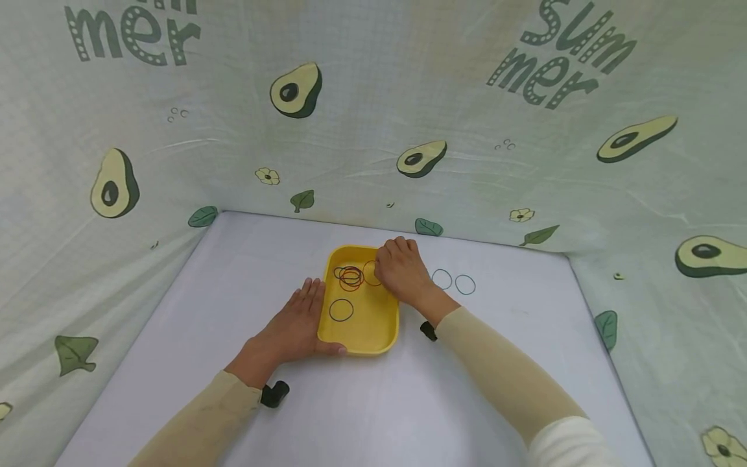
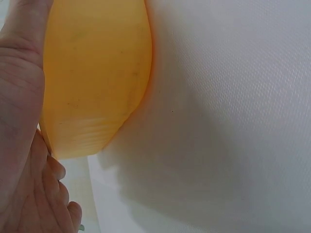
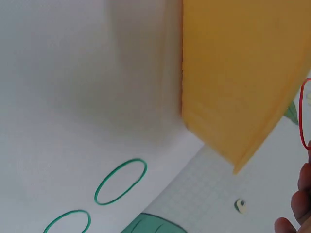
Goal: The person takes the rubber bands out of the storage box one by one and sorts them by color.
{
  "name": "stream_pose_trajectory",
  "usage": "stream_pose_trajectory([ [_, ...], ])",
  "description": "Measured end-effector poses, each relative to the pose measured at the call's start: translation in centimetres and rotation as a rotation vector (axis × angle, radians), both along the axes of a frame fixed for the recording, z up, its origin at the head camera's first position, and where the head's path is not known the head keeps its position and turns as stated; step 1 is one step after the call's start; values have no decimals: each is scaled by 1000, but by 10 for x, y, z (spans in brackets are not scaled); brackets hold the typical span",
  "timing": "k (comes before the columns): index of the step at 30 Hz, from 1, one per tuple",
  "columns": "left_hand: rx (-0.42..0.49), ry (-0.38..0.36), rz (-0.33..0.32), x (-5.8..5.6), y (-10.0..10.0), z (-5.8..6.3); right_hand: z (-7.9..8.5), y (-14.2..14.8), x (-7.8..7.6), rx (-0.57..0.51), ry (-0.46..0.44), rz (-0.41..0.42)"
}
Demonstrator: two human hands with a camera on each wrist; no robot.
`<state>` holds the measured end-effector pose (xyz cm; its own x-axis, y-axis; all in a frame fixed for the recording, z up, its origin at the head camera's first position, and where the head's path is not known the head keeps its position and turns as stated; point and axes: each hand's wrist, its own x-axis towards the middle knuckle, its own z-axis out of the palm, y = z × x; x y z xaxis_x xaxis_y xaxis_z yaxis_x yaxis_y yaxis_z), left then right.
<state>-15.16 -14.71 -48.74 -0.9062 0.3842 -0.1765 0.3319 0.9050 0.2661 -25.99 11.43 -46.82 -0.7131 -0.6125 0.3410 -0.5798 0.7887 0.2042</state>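
Note:
A yellow tray (image 1: 369, 324) stands on the white table. My left hand (image 1: 294, 322) lies against its left wall, fingers straight and thumb along the near edge; the left wrist view shows the tray's outer wall (image 2: 97, 73) beside the palm. Over the tray's right rim, my right hand (image 1: 401, 267) pinches a red rubber band (image 3: 301, 111), its fingertips partly hidden in the head view. Inside the tray, dark and red rubber bands (image 1: 350, 277) overlap in a cluster toward the far left. A single dark blue rubber band (image 1: 330, 310) lies nearer, apart from them.
To the right of the tray, two green rubber bands (image 1: 457, 283) lie side by side on the table (image 1: 513, 311). A cloth printed with avocados (image 1: 420, 159) rises behind the table and along its sides.

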Motion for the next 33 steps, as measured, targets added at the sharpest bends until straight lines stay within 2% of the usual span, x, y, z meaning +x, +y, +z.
stream_pose_trajectory([
  [8,13,13,-9,1,-1,1,7,47,-3,-111,39,-46],
  [15,11,15,-8,3,-2,-2,-1,77,5,-131,-42,-130],
  [26,4,16,-11,3,-2,-1,-33,81,24,-120,-181,-186],
  [33,-1,12,-7,3,-2,2,-48,83,29,-55,-178,-154],
])
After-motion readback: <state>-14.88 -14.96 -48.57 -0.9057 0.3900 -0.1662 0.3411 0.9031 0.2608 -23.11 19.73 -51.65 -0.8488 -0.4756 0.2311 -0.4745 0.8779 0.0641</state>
